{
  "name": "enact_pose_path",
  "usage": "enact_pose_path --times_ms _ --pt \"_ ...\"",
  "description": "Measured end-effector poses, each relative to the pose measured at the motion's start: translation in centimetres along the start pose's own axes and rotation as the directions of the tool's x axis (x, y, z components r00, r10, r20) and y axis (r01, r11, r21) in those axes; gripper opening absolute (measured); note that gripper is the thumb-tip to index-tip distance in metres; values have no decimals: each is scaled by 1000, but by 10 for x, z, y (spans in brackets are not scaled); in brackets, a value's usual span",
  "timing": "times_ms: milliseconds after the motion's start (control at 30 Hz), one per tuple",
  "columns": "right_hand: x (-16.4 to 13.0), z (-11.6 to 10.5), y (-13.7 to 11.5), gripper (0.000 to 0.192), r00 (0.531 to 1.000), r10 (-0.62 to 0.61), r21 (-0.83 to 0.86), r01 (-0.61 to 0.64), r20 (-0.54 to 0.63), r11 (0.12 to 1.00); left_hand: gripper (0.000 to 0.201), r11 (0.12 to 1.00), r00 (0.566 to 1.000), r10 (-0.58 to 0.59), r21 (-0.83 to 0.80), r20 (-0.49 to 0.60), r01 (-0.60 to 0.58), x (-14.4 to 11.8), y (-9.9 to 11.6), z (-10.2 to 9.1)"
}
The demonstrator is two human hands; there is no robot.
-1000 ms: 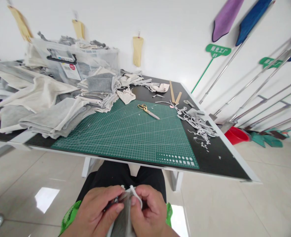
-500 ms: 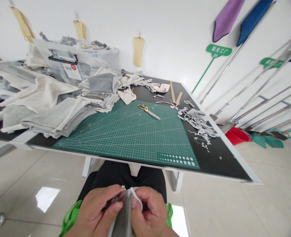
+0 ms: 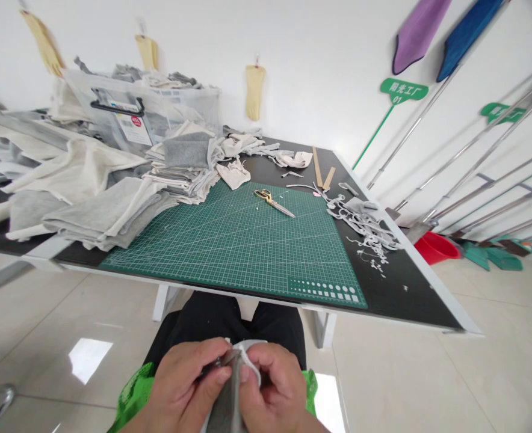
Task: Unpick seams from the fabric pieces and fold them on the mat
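Observation:
My left hand [image 3: 182,385] and my right hand [image 3: 272,388] are close together over my lap at the bottom of the view. Both pinch a small piece of grey cloth [image 3: 228,400] with a white edge between thumbs and fingers. A dark thin thing shows between the fingers of my left hand; I cannot tell what it is. In front of me stands a black table [image 3: 410,294] with a green cutting mat [image 3: 243,240]. Gold-handled scissors [image 3: 272,202] lie on the mat's far part, well out of reach of both hands.
Stacks of grey and cream cloth [image 3: 108,204] cover the table's left side, with a clear bin [image 3: 135,114] behind. Cloth scraps [image 3: 365,225] and wooden rulers [image 3: 320,174] lie at the right. Metal poles [image 3: 473,174] and a red basin [image 3: 435,248] stand by the right wall.
My hands stay on the cloth with only small finger movements. The view has shifted slightly, nothing on the table has moved.

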State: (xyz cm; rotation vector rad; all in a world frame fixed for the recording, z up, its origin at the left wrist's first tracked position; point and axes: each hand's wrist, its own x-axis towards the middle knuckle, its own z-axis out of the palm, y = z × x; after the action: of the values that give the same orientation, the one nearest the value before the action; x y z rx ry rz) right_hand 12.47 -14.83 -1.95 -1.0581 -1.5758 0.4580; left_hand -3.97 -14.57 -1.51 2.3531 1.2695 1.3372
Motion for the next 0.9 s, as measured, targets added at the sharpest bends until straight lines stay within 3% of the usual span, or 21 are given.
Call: enact_pose_path --times_ms 100,300,500,633,767,900 --pt "-4 2 2 6 1000 23 2 -23 -10 1000 19 1000 1000 -6 -14 -14 6 -2 0 1" --pt "-11 4 7 5 993 118 48 -118 -8 992 26 987 989 -147 -56 17 148 -12 -5 2" --pt "-3 3 0 5 999 43 48 -42 -15 998 29 1000 997 -4 31 -75 6 -8 -2 4" --pt "4 2 -7 6 999 -34 -9 34 -32 999 27 996 996 57 65 -70 -52 -4 2 4" --pt "1 4 -7 4 995 -8 7 9 -98 1000 18 995 994 88 46 -64 -86 3 5 4" --pt "-3 6 -5 5 997 18 28 -16 -74 999 17 992 990 120 51 -78 -117 9 7 1"
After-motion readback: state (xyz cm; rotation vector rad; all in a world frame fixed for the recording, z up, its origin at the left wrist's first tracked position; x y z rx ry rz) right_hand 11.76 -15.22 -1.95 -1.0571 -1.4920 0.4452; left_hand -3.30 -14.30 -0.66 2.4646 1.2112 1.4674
